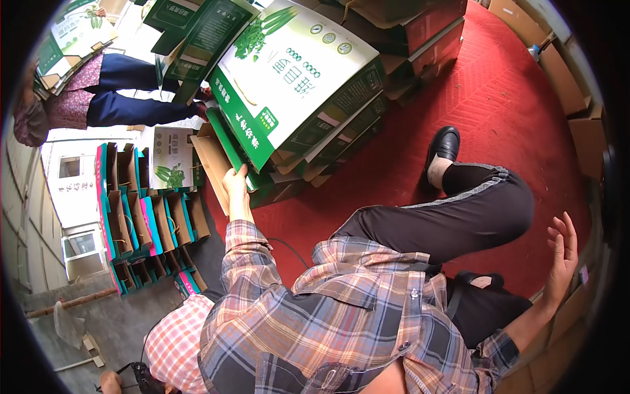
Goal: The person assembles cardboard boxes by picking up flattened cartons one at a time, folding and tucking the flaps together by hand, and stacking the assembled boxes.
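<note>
My left hand (237,186) reaches out to the left, its fingers and thumb pinched on the edge of a green and brown carton (215,152). Beside it, a large white and green printed carton (295,72) lies on top of a stack of similar green cartons (348,134). My right hand (563,253) is raised at the right side, away from the stack, its fingers spread and nothing in them.
At the upper left a person (125,98) holds several cartons. Blue and pink open cartons (141,217) are stacked at the left. A person's checked cap (178,335) shows at the lower left. Brown boxes (563,75) line the right edge of the red floor (512,125).
</note>
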The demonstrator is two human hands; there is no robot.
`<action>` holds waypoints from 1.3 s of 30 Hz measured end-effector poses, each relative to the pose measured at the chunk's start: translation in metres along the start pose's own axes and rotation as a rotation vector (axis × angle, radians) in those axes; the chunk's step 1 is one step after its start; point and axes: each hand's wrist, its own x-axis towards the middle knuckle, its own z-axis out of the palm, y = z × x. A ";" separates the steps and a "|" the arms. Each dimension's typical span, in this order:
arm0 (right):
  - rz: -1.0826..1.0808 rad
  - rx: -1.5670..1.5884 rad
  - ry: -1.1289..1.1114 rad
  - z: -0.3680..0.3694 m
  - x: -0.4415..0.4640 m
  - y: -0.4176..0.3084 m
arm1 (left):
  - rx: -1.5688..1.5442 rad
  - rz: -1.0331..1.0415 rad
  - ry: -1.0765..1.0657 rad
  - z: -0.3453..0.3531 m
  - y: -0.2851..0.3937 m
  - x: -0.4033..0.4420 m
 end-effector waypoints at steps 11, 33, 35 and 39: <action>0.056 0.042 -0.009 -0.006 -0.004 0.015 | -0.212 -0.053 0.039 -0.007 -0.019 0.011; 0.143 0.001 0.094 -0.029 -0.025 0.019 | -0.206 0.106 -0.086 -0.012 -0.029 -0.021; 0.124 0.059 0.117 -0.037 -0.034 0.022 | -0.237 0.099 -0.049 -0.013 -0.044 -0.008; 0.166 0.030 0.230 -0.055 -0.049 0.029 | -0.329 0.078 -0.093 -0.001 -0.036 -0.017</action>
